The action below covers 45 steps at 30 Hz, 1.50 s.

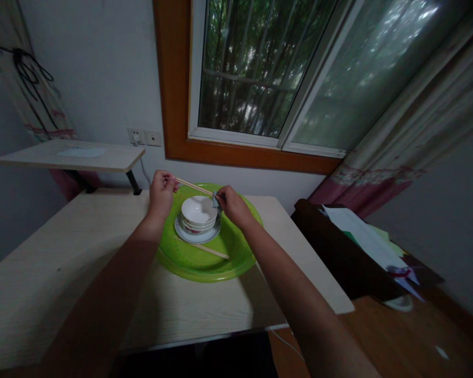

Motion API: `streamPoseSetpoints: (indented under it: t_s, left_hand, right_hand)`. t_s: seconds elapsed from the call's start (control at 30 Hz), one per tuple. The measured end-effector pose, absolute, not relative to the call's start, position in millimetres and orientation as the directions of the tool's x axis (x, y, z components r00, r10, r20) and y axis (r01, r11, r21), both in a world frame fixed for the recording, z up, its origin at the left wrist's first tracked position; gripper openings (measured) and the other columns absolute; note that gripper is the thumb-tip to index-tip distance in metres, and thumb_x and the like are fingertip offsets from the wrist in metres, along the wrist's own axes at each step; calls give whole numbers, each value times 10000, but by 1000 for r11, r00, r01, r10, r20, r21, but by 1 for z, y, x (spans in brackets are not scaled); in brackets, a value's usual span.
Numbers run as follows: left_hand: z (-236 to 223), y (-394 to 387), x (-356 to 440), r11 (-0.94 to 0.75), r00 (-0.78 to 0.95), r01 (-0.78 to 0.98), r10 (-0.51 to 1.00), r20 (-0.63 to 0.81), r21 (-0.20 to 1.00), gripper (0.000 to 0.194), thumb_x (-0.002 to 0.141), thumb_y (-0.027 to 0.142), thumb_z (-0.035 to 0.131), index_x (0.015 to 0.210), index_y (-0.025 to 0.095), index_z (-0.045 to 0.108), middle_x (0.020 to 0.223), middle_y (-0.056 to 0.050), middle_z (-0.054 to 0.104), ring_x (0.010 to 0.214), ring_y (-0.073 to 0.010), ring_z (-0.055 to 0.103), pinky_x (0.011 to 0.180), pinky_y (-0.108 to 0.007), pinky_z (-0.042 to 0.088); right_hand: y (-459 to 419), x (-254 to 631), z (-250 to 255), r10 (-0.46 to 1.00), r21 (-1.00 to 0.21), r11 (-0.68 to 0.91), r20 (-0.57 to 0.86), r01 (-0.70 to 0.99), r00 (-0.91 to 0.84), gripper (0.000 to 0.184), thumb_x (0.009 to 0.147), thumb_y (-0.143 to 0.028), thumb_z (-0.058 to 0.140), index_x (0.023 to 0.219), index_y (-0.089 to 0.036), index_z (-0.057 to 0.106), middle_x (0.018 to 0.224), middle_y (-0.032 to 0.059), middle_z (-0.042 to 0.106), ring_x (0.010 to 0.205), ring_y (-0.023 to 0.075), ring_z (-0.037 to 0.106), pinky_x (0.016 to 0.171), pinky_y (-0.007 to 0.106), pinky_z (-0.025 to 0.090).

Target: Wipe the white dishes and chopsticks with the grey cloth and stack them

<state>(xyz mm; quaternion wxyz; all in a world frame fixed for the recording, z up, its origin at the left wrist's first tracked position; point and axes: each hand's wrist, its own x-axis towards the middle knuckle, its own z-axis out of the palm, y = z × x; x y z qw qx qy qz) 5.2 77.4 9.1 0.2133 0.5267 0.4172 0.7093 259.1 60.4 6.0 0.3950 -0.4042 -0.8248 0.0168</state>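
Note:
My left hand (pixel 163 188) is closed around one end of a pair of chopsticks (pixel 194 186), above the far left rim of a green plastic basin (pixel 205 270). At their other end, my right hand (pixel 232 203) pinches a small grey-blue cloth (pixel 215 199) against the sticks. Below the chopsticks, inside the basin, several stacked white bowls (pixel 199 211) rest on a white plate (pixel 199 237). More chopsticks (pixel 207 250) lie in the basin in front of the plate.
The basin stands on a pale wooden table (pixel 205 310). A small raised shelf (pixel 82 156) is at the back left. Behind are a wall and a window (pixel 260 68). To the right, papers (pixel 362 236) lie on a dark piece of furniture (pixel 331 252).

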Motion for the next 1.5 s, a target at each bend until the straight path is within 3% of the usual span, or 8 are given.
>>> streamPoseSetpoints:
  t_s: [0.13, 0.3, 0.47, 0.57, 0.73, 0.83, 0.97, 1.5]
  left_hand:
    - [6, 81, 4, -533, -357, 257, 723, 592, 806, 90, 897, 269, 581, 948, 220, 526, 848, -12, 593, 741, -143, 601, 679, -274, 497]
    - [15, 72, 6, -483, -355, 604, 550, 756, 634, 270, 859, 245, 652, 1125, 221, 610, 1195, -99, 588, 1107, -235, 563, 970, -414, 465]
    - [23, 61, 20, -603, 114, 716, 599, 792, 353, 134, 893, 310, 645, 931, 238, 752, 978, -65, 715, 1221, -282, 510, 1151, -517, 301]
    - [22, 58, 31, -649, 311, 717, 624, 717, 254, 148, 867, 312, 686, 979, 256, 765, 998, -58, 747, 1214, -272, 533, 1225, -550, 137]
    - [19, 58, 32, -672, 454, 718, 650, 609, 182, 182, 914, 290, 608, 994, 244, 765, 1022, -67, 756, 1019, -244, 624, 1171, -492, 279]
    - [18, 59, 29, -643, 428, 743, 670, 607, 186, 209, 922, 280, 581, 975, 211, 771, 1001, -94, 750, 970, -252, 636, 1015, -431, 422]
    - [16, 61, 25, -565, 334, 797, 707, 623, 214, 222, 921, 289, 574, 959, 207, 777, 973, -98, 746, 940, -260, 646, 867, -391, 453]
    - [12, 70, 11, -435, 132, 852, 717, 684, 292, 273, 936, 308, 521, 1002, 212, 768, 991, -103, 735, 956, -268, 621, 852, -384, 454]
  right_hand:
    - [61, 259, 6, 658, -337, 697, 652, 632, -377, 102, 998, -299, 477, 975, -212, 523, 928, 57, 616, 822, 192, 550, 748, 312, 437]
    - [60, 258, 7, 649, -318, 711, 642, 627, -409, 105, 999, -274, 445, 970, -211, 525, 943, 59, 608, 850, 193, 541, 774, 318, 443]
    - [59, 257, 7, 651, -306, 707, 633, 637, -419, 99, 988, -268, 454, 967, -213, 534, 940, 50, 609, 847, 190, 528, 777, 314, 444]
    - [57, 257, 8, 644, -294, 714, 630, 635, -434, 95, 978, -240, 455, 947, -209, 540, 934, 56, 612, 857, 194, 531, 787, 318, 445]
    - [56, 255, 8, 638, -270, 721, 619, 639, -458, 113, 981, -238, 446, 949, -207, 550, 932, 52, 610, 858, 193, 529, 788, 320, 446]
    - [58, 254, 8, 626, -256, 730, 623, 634, -470, 110, 989, -240, 444, 961, -206, 544, 937, 52, 606, 865, 193, 533, 792, 319, 447]
    - [61, 255, 6, 640, -283, 709, 643, 646, -420, 86, 990, -253, 466, 959, -208, 533, 928, 59, 603, 844, 194, 533, 764, 311, 439]
    - [75, 270, 1, 670, -400, 628, 715, 667, -202, 112, 977, -296, 466, 998, -209, 532, 965, 71, 591, 862, 208, 535, 800, 343, 463]
